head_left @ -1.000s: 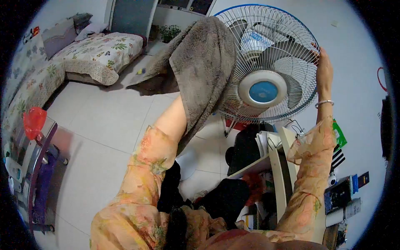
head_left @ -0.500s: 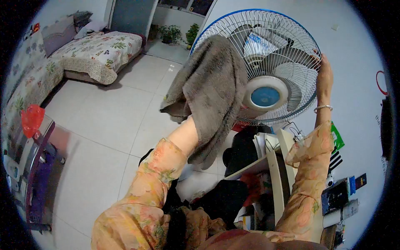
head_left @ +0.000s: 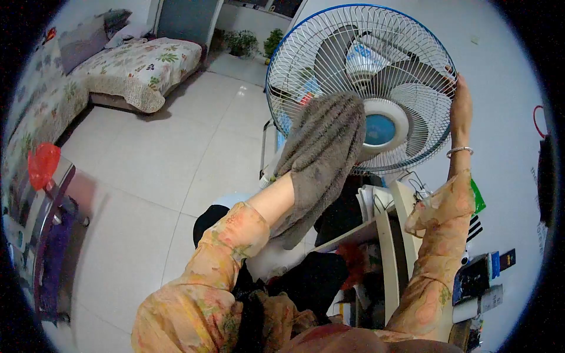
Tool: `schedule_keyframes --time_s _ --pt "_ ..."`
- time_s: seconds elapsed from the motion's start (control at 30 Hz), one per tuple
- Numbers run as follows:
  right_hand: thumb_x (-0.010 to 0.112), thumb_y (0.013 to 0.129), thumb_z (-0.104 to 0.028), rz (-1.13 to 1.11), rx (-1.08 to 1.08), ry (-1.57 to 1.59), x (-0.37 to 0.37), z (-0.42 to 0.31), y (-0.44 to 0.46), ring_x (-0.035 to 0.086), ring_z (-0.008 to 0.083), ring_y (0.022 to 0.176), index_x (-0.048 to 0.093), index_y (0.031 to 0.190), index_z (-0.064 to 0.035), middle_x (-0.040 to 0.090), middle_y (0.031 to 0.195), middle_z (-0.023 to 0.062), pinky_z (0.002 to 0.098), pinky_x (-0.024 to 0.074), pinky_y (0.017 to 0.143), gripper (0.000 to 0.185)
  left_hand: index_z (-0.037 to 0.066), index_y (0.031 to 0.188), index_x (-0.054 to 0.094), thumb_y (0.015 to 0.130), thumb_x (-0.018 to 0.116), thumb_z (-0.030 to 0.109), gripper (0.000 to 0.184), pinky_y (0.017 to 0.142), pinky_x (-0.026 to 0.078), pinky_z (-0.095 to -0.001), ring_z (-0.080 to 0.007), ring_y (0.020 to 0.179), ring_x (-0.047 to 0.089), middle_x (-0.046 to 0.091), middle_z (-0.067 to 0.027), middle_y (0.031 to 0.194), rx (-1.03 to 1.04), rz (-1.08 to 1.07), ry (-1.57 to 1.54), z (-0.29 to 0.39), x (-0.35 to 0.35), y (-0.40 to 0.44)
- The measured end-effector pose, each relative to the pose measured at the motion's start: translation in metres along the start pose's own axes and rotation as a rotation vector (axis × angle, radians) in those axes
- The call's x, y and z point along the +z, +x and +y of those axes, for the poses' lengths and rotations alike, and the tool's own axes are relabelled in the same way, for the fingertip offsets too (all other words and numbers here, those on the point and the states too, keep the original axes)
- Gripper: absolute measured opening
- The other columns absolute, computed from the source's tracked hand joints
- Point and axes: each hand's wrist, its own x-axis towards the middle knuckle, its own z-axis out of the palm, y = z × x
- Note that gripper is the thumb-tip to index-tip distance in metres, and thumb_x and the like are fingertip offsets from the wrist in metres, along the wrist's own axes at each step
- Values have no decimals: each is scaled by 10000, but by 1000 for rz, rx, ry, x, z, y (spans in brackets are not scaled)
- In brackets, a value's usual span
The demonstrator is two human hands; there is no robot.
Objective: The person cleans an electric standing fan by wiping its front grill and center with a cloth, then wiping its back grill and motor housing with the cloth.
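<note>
A large fan (head_left: 385,130) with a blue-rimmed wire cage and a blue centre cap faces me. My right hand (head_left: 462,109) grips the cage's right rim, its fingertips curled over the wires. A grey-brown towel (head_left: 323,144) covers my left hand, hiding all its fingers; only the bare left forearm (head_left: 273,203) shows below the cloth. The towel lies against the front of the cage, just left of the centre cap, and its loose end hangs below my wrist.
At the upper left is a sofa with a floral cover (head_left: 138,65). A glass-topped table (head_left: 59,176) with a red bag (head_left: 43,165) stands at left. Below the fan is a cream shelf unit (head_left: 388,247) with papers. Potted plants (head_left: 240,42) are by the doorway.
The towel and my left arm have moved right and down across the cage, from its upper left side to beside the centre cap. My right hand stays on the rim.
</note>
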Motion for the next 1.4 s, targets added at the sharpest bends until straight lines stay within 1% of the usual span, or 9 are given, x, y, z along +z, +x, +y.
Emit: schedule_keyframes --time_s 0.17,0.27,0.3,0.47,0.57,0.77,0.87,1.07,1.4 --pt "310 997 -290 -11 12 73 -1 -7 2 604 241 997 524 1252 -91 642 1116 109 344 445 887 388 41 1393 364 899 515 222 548 1150 141 -417 -328 1338 295 359 -185 1419 -46 -27 93 -14 -15 3" --pt "314 995 -321 30 19 95 1 -13 0 608 221 976 567 1217 -88 651 1092 114 333 441 878 410 23 1342 428 882 586 242 533 1126 223 -389 -315 1294 359 421 -176 1372 13 5 342 -33 -15 3" --pt "315 994 -334 21 17 104 3 5 4 609 214 965 583 1205 -88 653 1084 117 328 438 875 420 37 1418 321 902 488 215 571 1156 111 -424 -350 1362 247 325 -204 1441 -79 -68 314 -55 9 6" --pt "320 992 -342 -25 94 238 0 -8 3 620 212 935 619 1170 -82 660 1070 120 319 439 862 434 26 1413 319 905 482 218 567 1153 122 -430 -354 1356 258 325 -217 1435 -94 14 385 -48 -30 16" --pt "323 992 -335 67 -26 -41 1 -6 0 622 216 934 618 1167 -79 660 1075 119 319 443 855 428 21 1407 325 906 480 215 560 1151 130 -431 -353 1353 264 330 -219 1430 -138 20 428 -56 -32 18" --pt "301 993 -362 27 -69 -57 -1 -7 -1 619 222 960 622 1166 -92 651 1106 121 319 445 852 453 11 1395 337 907 477 209 544 1148 146 -432 -351 1347 276 340 -224 1420 -192 6 485 -68 -46 18" --pt "285 991 -389 2 105 104 -3 -24 -5 606 202 986 628 1172 -109 659 1079 114 302 432 865 478 6 1388 343 908 475 206 537 1146 154 -433 -350 1344 282 345 -226 1416 -204 -3 500 -68 -46 16" --pt "316 986 -400 -7 78 210 -2 -16 0 607 207 954 637 1166 -115 668 1048 107 310 430 863 466 -3 1376 356 909 472 199 522 1142 169 -435 -349 1337 294 356 -231 1406 -225 -47 545 -61 -40 2" --pt "330 995 -295 39 -91 90 0 -1 3 623 248 907 609 1148 -73 663 1042 119 341 475 799 388 -19 1355 376 911 466 189 499 1135 195 -438 -346 1327 314 373 -238 1390 -1 -230 571 -2 -2 -18"
